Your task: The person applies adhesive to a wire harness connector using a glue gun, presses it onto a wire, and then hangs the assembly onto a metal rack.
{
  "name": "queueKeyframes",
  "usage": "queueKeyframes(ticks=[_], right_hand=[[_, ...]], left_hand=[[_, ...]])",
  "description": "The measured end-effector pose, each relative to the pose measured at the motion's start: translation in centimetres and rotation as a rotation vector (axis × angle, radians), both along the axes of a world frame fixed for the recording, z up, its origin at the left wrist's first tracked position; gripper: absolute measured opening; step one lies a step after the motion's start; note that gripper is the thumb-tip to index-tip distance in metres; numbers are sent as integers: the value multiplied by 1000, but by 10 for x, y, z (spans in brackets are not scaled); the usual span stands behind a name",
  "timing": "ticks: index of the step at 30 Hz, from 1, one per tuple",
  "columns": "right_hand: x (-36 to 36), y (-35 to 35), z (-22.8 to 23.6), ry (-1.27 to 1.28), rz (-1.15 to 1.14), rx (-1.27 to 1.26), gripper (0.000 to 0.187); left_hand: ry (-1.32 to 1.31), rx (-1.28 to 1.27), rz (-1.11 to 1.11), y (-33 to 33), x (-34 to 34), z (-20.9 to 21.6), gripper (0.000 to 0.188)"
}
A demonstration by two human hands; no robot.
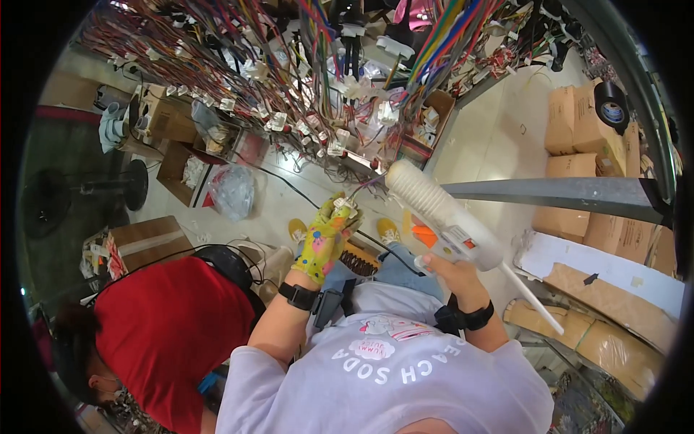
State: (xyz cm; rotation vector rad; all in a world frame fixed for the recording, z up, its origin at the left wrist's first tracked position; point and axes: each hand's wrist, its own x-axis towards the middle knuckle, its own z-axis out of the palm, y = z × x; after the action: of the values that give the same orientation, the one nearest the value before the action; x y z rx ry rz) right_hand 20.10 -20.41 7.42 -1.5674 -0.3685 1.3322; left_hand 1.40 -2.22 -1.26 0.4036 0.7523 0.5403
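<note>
My left hand, in a yellow glove with coloured dots, has its fingers closed around a white wire connector. Thin wires run up from this connector toward the hanging bundle. In my right hand, which is bare, is a large white glue gun with an orange part near its trigger. A white glue stick protrudes from the gun's back end. The gun's ribbed front end points up and left, apart from the connector. A black cable passes close to my left hand.
Dense bundles of coloured wires with white connectors hang ahead. A grey metal bar crosses at right, near stacked cardboard boxes and a black tape roll. A person in a red shirt bends at left. A plastic bag lies on the floor.
</note>
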Motion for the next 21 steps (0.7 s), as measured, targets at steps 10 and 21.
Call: queueKeyframes(ticks=[10, 21], right_hand=[[2, -31, -6, -471, 235, 159, 51], [3, -1, -10, -306, 244, 217, 55]], left_hand=[[-176, -395, -19, 8, 32, 1, 30], [-161, -320, 20, 9, 44, 9, 32]])
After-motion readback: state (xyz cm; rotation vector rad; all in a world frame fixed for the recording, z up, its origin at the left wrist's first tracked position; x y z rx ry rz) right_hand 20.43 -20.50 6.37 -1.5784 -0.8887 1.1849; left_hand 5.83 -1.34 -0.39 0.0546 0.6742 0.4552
